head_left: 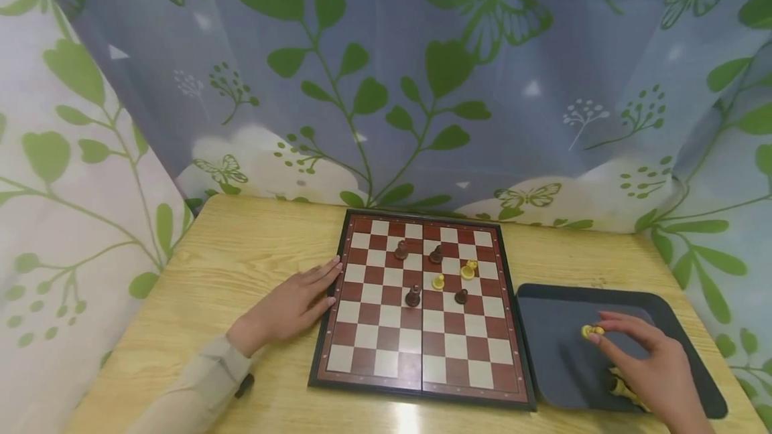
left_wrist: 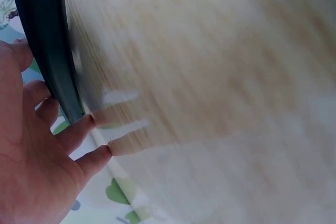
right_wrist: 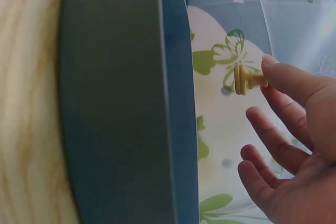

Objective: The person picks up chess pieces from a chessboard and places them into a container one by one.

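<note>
My right hand [head_left: 657, 362] pinches a gold chess piece [head_left: 591, 332] between thumb and index finger over the dark tray [head_left: 563, 367]. In the right wrist view the piece's round base [right_wrist: 240, 80] points away from the fingertips, which cover its top; the other fingers are spread. My left hand [head_left: 289, 307] lies at the left edge of the chessboard [head_left: 398, 357], fingertips touching its dark rim [left_wrist: 50, 40]. On the board stand several dark brown pieces, among them a rook-like one [head_left: 413, 296] and a small pawn [head_left: 461, 296], plus a gold pawn [head_left: 438, 281] and a larger gold piece [head_left: 468, 270].
More gold pieces [head_left: 624, 387] lie in the tray's near part, partly behind my right hand. The tray stands right beside the board on the wooden table [head_left: 241, 246]. A leaf-patterned curtain [head_left: 386, 153] hangs behind the table and at both sides.
</note>
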The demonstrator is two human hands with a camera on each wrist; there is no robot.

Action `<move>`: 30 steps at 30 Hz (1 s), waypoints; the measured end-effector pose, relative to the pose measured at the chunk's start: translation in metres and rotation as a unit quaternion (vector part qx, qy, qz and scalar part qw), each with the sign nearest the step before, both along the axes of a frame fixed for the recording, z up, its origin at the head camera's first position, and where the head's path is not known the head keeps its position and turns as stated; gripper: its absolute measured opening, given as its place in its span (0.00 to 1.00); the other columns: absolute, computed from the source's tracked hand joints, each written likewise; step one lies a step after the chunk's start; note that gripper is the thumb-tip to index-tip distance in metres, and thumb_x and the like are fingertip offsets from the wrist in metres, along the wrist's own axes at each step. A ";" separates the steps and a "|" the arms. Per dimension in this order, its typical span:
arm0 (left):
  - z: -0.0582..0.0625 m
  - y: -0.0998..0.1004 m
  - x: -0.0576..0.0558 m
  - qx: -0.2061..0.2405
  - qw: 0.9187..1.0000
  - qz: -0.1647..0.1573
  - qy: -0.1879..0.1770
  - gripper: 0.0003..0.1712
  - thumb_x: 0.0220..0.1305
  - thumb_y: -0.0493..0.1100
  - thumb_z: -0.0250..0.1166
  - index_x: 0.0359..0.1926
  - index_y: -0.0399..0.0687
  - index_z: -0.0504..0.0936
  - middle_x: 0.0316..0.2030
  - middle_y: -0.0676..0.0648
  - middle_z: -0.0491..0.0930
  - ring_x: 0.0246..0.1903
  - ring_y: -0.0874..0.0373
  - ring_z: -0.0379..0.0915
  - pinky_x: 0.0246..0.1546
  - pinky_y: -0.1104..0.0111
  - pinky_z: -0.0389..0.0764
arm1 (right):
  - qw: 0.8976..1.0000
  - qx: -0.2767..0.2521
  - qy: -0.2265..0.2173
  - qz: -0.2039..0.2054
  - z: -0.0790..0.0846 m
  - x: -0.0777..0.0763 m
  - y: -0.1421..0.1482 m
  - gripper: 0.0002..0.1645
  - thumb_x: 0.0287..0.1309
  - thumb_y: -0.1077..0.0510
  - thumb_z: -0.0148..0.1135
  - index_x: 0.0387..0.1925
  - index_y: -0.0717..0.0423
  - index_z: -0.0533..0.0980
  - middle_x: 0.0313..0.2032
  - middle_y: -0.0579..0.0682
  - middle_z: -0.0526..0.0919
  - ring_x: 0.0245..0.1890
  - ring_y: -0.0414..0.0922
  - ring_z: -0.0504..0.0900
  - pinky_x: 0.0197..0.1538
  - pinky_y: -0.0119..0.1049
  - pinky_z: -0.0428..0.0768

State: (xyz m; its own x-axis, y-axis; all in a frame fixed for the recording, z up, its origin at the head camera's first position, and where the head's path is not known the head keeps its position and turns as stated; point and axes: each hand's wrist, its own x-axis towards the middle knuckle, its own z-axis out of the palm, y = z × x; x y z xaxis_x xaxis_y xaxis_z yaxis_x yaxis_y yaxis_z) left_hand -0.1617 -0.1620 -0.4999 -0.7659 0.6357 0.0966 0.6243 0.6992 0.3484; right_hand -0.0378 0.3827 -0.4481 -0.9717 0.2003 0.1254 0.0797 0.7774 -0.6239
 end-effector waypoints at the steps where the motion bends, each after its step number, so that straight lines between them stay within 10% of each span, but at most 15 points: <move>1: 0.000 0.000 0.000 0.001 1.000 0.002 0.000 0.35 0.80 0.54 0.49 0.79 0.43 0.57 0.79 0.45 0.52 0.74 0.38 0.57 0.72 0.41 0.63 | 1.000 0.004 0.000 -0.004 -0.001 0.001 0.001 0.17 0.60 0.46 0.74 0.45 0.52 0.86 0.46 0.12 0.71 0.46 0.09 0.59 0.49 0.60 0.76; 17: 0.001 0.001 -0.002 -0.006 1.000 0.003 -0.004 0.35 0.80 0.56 0.49 0.79 0.45 0.56 0.80 0.47 0.51 0.74 0.40 0.58 0.72 0.41 0.63 | 0.999 0.021 -0.029 -0.040 -0.011 0.016 0.012 0.22 0.63 0.44 0.70 0.51 0.55 0.85 0.42 0.14 0.72 0.42 0.08 0.57 0.48 0.59 0.80; 21: 0.002 0.003 -0.003 -0.005 1.000 0.003 -0.011 0.35 0.80 0.55 0.49 0.79 0.45 0.56 0.80 0.47 0.51 0.74 0.40 0.58 0.72 0.40 0.62 | 0.998 0.035 -0.042 -0.037 -0.012 0.015 0.014 0.23 0.65 0.45 0.68 0.52 0.57 0.84 0.50 0.46 0.87 0.50 0.38 0.81 0.48 0.60 0.79; 24: 0.004 0.003 -0.003 -0.005 1.000 0.002 -0.015 0.36 0.80 0.55 0.50 0.79 0.45 0.56 0.80 0.46 0.51 0.75 0.40 0.57 0.72 0.40 0.62 | 0.997 0.050 -0.054 -0.032 -0.012 0.014 0.015 0.23 0.67 0.47 0.67 0.53 0.59 0.83 0.55 0.64 0.83 0.56 0.68 0.76 0.48 0.62 0.79; 30: 0.004 0.001 -0.002 -0.009 1.000 0.002 -0.021 0.36 0.80 0.55 0.49 0.79 0.45 0.56 0.80 0.47 0.50 0.75 0.40 0.57 0.73 0.41 0.61 | 0.996 0.069 -0.060 -0.023 -0.010 0.013 0.016 0.21 0.65 0.48 0.68 0.48 0.61 0.85 0.58 0.70 0.80 0.56 0.72 0.75 0.47 0.65 0.77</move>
State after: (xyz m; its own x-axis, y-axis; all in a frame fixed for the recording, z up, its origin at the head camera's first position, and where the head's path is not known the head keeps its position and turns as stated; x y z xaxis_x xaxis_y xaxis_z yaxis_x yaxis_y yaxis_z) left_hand -0.1641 -0.1610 -0.4964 -0.7718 0.6337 0.0534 0.6066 0.7084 0.3608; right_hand -0.0248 0.3984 -0.4581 -0.9717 0.2332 0.0379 0.1844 0.8486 -0.4958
